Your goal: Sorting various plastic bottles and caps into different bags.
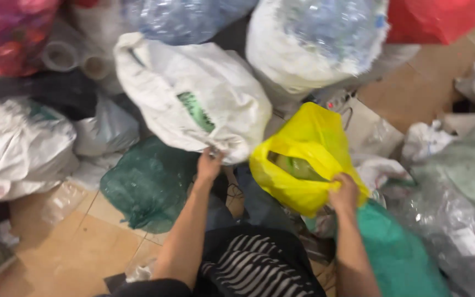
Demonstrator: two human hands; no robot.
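Together we gripped two bags: our left hand [209, 164] clutched the white sack's [193, 93] lower edge. Our right hand [344, 192] pinched the yellow bag's [303, 148] open rim.

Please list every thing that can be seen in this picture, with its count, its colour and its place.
white sack: one, white with a green mark, centre, left hand grips its lower edge
yellow bag: one, yellow, open, centre right, right hand holds its rim
green net bag: one, dark green, on the floor, lower centre
sack of clear bottles: one, white, top
red bag: one, top right
floor: tan tiles
left hand: one, centre
right hand: one, lower right
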